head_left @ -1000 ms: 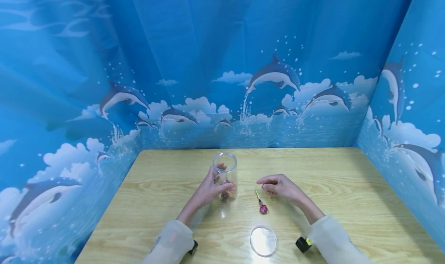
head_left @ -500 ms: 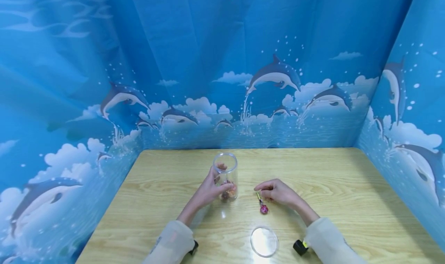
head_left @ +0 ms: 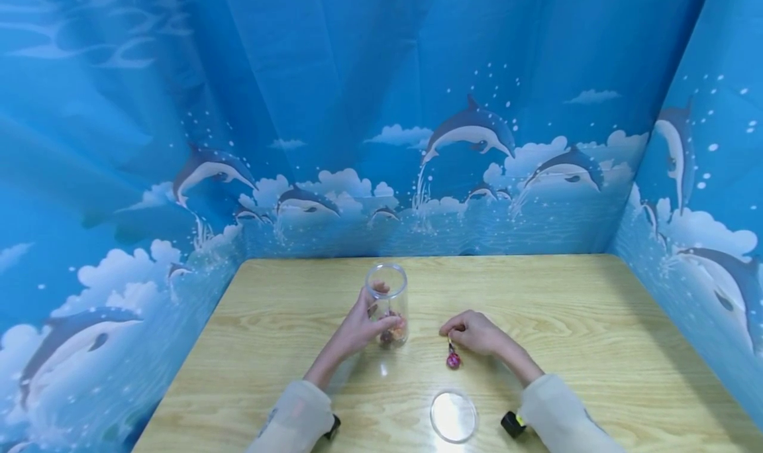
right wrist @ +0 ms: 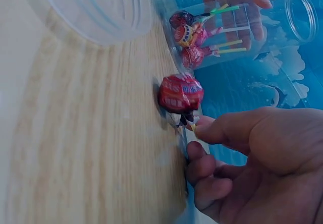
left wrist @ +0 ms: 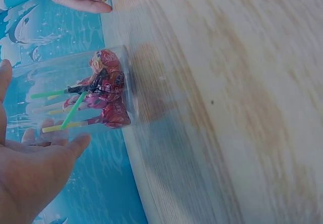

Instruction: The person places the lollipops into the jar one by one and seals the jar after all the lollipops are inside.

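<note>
Nearest the person, a round clear plastic lid [head_left: 453,415] lies flat on the pale wood-grain table [head_left: 596,347], well short of both hands.

Beyond it, the right hand [head_left: 477,332] has thumb and forefinger closed in a pinch on the thin yellow stick of a lollipop [head_left: 453,359]; the other fingers curl under the palm. The sweet's round head, in shiny red and pink printed foil, rests on the table just below the fingertips. In the right wrist view the pinch sits right where the stick meets the head [right wrist: 180,94]. A good lift likely means a firm hold on the slim stick, so that the heavier head cannot swing.

Just left of those fingers, the left hand [head_left: 357,327] wraps round a tall, clear, open-topped jar [head_left: 387,302], thumb at the front, fingers showing through the far wall. The jar stands upright. At its bottom lie several more foil-wrapped lollipops [left wrist: 103,90] with green and yellow sticks. A steady jar would help the stick clear the rim.

Behind hangs a blue dolphin-print curtain [head_left: 381,108].
</note>
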The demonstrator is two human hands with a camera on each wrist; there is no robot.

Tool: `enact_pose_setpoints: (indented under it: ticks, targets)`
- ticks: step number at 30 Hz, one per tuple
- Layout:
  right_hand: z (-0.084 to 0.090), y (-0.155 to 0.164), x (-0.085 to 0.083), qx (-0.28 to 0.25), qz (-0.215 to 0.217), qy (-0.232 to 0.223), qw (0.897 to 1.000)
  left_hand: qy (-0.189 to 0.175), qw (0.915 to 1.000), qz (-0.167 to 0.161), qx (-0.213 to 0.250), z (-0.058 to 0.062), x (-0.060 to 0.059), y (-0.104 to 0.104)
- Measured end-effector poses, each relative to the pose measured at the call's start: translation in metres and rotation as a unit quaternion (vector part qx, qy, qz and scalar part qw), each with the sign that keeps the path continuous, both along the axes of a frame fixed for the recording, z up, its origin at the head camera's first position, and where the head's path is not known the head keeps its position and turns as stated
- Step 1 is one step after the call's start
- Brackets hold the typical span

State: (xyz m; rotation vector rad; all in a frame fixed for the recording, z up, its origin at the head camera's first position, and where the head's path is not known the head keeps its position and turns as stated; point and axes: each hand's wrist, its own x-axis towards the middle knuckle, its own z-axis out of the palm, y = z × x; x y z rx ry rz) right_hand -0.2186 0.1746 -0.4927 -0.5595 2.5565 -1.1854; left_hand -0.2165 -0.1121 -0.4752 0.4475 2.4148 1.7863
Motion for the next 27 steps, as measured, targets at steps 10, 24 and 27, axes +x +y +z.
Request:
enact_pose_setpoints:
  ticks: [10,24,27]
  targets:
    - [0.002,0.018,0.008,0.024,-0.019,0.009,0.999,-0.002,1.0000,0.003,0.000,0.000,0.001,0.001]
    - [-0.001,0.038,0.022,0.029,-0.027,0.027,0.999,0.001,1.0000,0.002,0.001,0.000,0.001,0.001]
    - [0.000,0.044,0.026,0.007,-0.022,0.008,1.000,0.001,1.0000,0.000,0.001,0.000,0.002,0.001]
